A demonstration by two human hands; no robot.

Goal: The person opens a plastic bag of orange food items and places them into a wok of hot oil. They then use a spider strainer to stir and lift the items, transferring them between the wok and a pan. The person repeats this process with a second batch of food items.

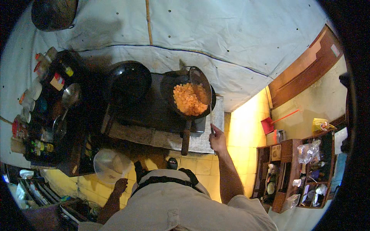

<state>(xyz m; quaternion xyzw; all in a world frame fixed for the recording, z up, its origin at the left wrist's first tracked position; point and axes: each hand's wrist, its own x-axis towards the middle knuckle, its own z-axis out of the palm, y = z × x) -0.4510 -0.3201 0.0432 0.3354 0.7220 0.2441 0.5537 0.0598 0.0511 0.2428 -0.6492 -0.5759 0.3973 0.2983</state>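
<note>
My right hand (217, 141) grips the long metal handle of a round mesh skimmer (200, 77). The skimmer's head is over the right side of a dark frying wok (214, 101) and covers part of what is inside. Many small orange pieces of food (186, 99) fill much of that wok. Its brown handle (186, 140) points toward me, just left of my right hand. Low on the left, my left hand (120, 186) holds a translucent plastic bowl (111, 166) by its rim, apart from the stove.
A second dark wok (128, 80) sits left on the stove table (138, 134). Farther left, a dark counter holds a metal ladle (71, 93), jars and bottles (42, 146). A white tarp (231, 34) covers the wall behind. Wooden shelves (289, 173) and a red dustpan (267, 125) are at right.
</note>
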